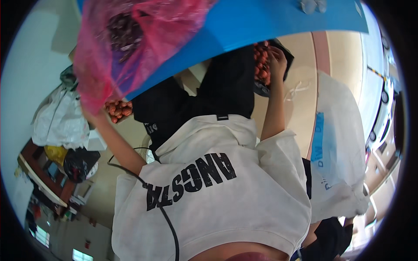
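Note:
My right hand [278, 63] reaches over a black container [289, 56] of small reddish-brown round pieces [262, 65], which look like shallots or small onions. Its fingers are bent down at the pieces; what lies between them is too small to make out. On the left, my left hand [90, 115] is at the lower edge of a pink translucent plastic bag [165, 39], its fingers hidden there. Dark brownish-purple pieces [125, 32] show inside the bag, which spreads over the blue tabletop [252, 21]. Beside my left forearm sits another heap of reddish round pieces [117, 111].
A cable [167, 213] hangs across my white shirt. White bags [58, 115] and a black bag [80, 164] lie at the left. A large white sack [339, 143] stands at the right, with another person [328, 239] behind. Small clear objects [312, 6] sit on the tabletop.

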A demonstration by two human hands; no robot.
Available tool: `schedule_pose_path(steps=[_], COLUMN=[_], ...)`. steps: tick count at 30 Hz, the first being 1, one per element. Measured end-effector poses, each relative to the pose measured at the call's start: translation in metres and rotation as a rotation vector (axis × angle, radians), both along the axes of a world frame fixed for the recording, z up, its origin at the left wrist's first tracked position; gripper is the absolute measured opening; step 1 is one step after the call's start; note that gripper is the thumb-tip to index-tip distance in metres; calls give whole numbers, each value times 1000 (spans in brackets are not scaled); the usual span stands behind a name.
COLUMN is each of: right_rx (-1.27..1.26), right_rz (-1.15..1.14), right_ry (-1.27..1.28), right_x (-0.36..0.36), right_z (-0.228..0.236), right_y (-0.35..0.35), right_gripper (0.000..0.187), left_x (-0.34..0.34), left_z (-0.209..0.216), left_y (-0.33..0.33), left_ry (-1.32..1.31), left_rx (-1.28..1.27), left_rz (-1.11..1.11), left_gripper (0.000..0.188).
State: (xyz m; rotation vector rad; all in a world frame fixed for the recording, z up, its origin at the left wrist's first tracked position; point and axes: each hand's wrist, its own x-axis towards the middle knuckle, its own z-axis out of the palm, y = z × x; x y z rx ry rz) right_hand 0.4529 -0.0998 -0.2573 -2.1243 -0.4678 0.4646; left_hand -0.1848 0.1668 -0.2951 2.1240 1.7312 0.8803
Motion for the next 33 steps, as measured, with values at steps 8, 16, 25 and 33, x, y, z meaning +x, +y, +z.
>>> schedule_pose_path(steps=[8, 16, 25, 33], right_rx=[143, 384, 268, 300], right_rz=[-186, 500, 1032, 1085], right_ry=[-60, -150, -785, -868], right_x=[-11, -162, -198, -177], right_z=[96, 215, 185, 181], right_y=[36, 115, 195, 185], right_gripper=[20, 12, 17, 19], left_x=[-34, 11, -18, 67], left_z=[-146, -160, -199, -77], left_y=[-85, -106, -134, -110], left_ry=[-216, -29, -164, -393], left_rx=[-692, -669, -740, -436], left_rz=[315, 203, 347, 335], left_gripper=[35, 39, 36, 35])
